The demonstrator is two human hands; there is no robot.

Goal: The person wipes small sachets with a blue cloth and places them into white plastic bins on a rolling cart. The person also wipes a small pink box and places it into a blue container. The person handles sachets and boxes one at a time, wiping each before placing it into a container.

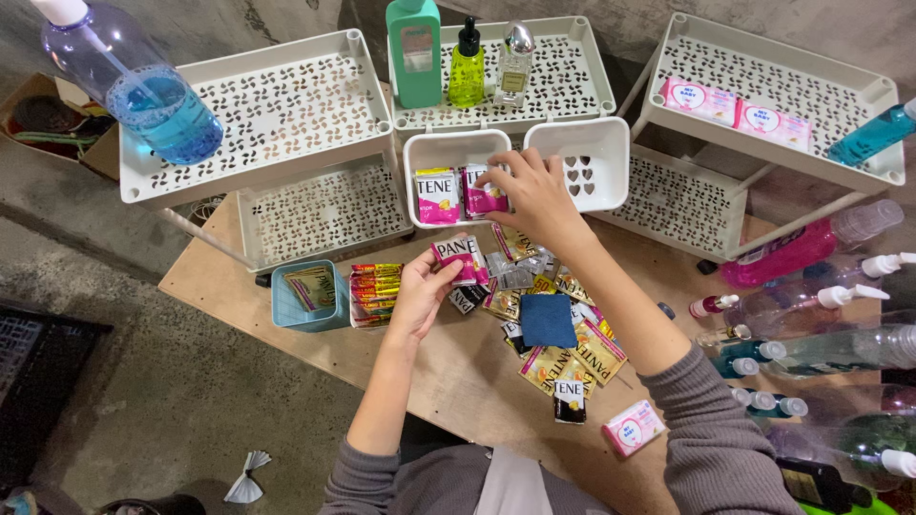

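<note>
My right hand [536,195] reaches into a small white basket [448,151] and pinches a pink sachet [483,195] standing there beside another pink sachet [437,196]. My left hand [418,298] holds a pink and white sachet [458,259] just above the wooden board [448,372]. Below both hands lies a loose pile of gold, black and silver sachets [553,329] with a dark blue square packet [548,319] on top.
A second white basket [584,162] stands empty beside the first. White perforated rack shelves [286,105] hold bottles, a teal bottle [414,52] among them. A blue tub [307,298], stacked red-yellow sachets [374,294], a pink soap box [632,426] and several lying bottles [811,343] surround the pile.
</note>
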